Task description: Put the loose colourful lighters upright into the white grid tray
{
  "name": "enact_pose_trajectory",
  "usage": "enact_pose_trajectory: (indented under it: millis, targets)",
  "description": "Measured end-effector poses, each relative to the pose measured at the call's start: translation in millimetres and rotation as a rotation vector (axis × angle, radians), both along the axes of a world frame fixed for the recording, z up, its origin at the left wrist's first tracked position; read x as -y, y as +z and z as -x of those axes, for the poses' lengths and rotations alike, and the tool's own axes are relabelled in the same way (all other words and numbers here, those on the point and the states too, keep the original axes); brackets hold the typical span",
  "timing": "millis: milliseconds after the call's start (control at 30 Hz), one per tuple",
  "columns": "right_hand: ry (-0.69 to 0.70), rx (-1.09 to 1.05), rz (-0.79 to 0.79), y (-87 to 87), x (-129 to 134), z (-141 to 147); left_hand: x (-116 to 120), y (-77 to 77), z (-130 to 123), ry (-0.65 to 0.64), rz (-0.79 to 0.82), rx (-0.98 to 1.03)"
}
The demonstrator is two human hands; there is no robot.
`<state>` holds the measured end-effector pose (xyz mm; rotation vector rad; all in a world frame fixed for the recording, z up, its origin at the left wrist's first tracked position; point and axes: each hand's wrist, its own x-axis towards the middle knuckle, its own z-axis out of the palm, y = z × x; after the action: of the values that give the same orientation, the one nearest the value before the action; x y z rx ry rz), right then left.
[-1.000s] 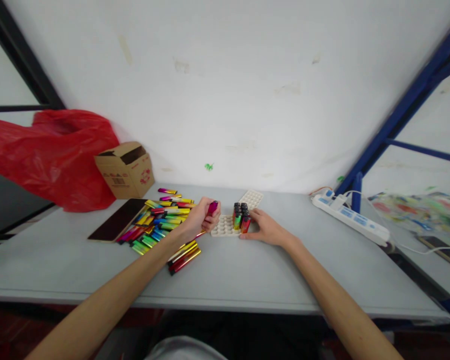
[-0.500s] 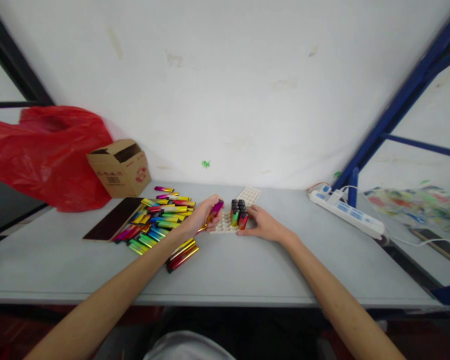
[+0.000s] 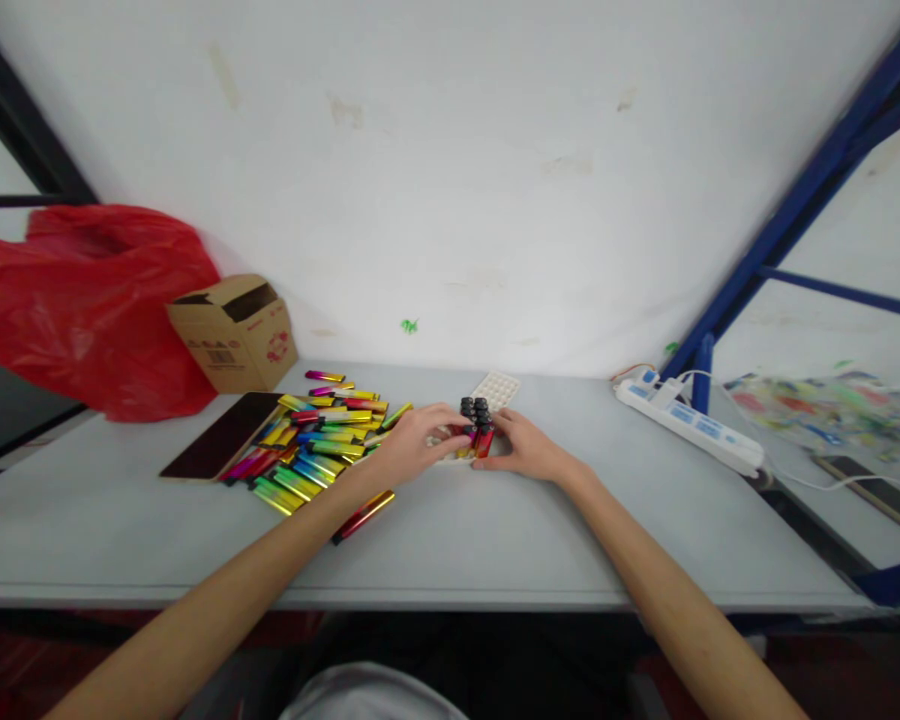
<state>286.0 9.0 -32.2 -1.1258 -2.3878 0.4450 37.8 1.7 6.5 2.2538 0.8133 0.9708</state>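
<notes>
Several black-topped lighters (image 3: 484, 441) stand upright in a pale tray (image 3: 450, 461) with a grid of pockets. My left hand (image 3: 429, 440) is at the group's left side, thumb and fingers pinched on a purple lighter (image 3: 470, 437) among them. My right hand (image 3: 523, 447) curves round the right side of the group, its fingertips against the tray and the outer lighters. A loose pile of colourful metallic lighters (image 3: 322, 440) lies left of my left hand. One red and gold lighter (image 3: 365, 516) lies apart, nearer the front edge.
Behind the lighters lies a second pale tray (image 3: 497, 390). On the left are a dark flat panel (image 3: 221, 437), a cardboard box (image 3: 236, 335) and a red plastic bag (image 3: 112, 310). A white power strip (image 3: 688, 425) with cables lies at the right, beside a blue frame (image 3: 780, 220).
My left hand has moved right, bringing the purple lighter from the tray's left side to the standing group. One lighter beside the separate red one is gone. My right hand stays about where it was.
</notes>
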Motion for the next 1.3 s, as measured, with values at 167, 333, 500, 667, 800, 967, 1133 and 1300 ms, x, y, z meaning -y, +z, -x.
enact_pose_trajectory:
  millis: [167, 333, 500, 667, 800, 967, 1133, 1300]
  targets:
    - [0.0, -0.001, -0.005, -1.1, -0.2, -0.4, -4.3, -9.4, -1.2, 0.021, -0.035, -0.003]
    - [0.003, -0.015, -0.019, -2.4, -0.8, -0.7, -6.6, -18.2, -1.8, 0.008, -0.065, 0.029]
    - [0.0, -0.016, -0.012, -0.3, 0.6, 0.0, -4.6, -16.8, -2.7, 0.013, -0.147, -0.031]
    - [-0.003, -0.004, 0.003, 1.8, 2.2, 0.5, -0.3, -15.8, -4.0, 0.047, -0.182, -0.029]
    - [-0.005, 0.0, 0.0, 1.0, 1.6, 0.1, 0.2, -15.2, -5.3, 0.046, -0.144, -0.028]
    - [-0.002, 0.003, -0.007, 1.3, 1.8, 0.0, -1.1, -11.9, -5.6, 0.007, -0.022, -0.029]
    - [-0.003, 0.006, -0.006, 2.2, 2.2, 0.2, 2.5, -7.1, -3.3, 0.048, 0.024, -0.031]
    - [-0.015, 0.018, 0.003, 0.3, 0.6, -0.7, -4.4, -0.7, 9.7, 0.165, -0.099, -0.001]
